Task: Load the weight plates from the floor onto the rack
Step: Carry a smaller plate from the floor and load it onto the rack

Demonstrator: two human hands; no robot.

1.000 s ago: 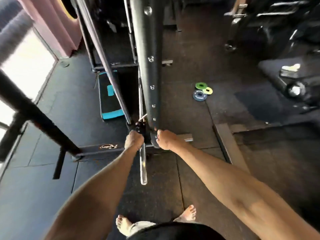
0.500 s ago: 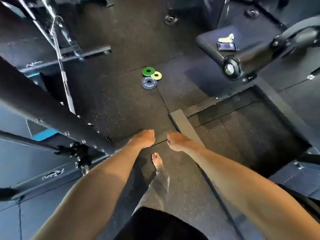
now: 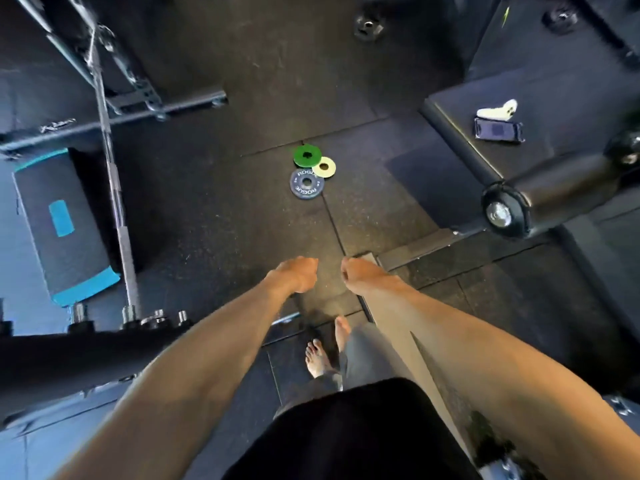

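Three small weight plates lie flat on the dark rubber floor ahead of me: a green plate (image 3: 305, 156), a pale yellow plate (image 3: 324, 167) overlapping it, and a blue Rogue plate (image 3: 307, 183) nearest me. My left hand (image 3: 298, 274) and my right hand (image 3: 360, 276) hang side by side above the floor, short of the plates, fingers loosely curled and holding nothing. The black rack (image 3: 62, 355) with its steel pegs (image 3: 128, 311) crosses the lower left. A steel barbell (image 3: 114, 188) runs along the left.
A black padded bench (image 3: 540, 112) at the right carries a phone (image 3: 498, 129) and a white object (image 3: 497, 110); its round end roller (image 3: 502, 214) juts toward the floor. A black-and-teal step platform (image 3: 65, 223) lies at left. My bare feet (image 3: 317, 355) stand below my hands.
One second ago both hands were at the rack upright by the barbell. They have left it, and my view has turned right toward the plates, which now appear closer.
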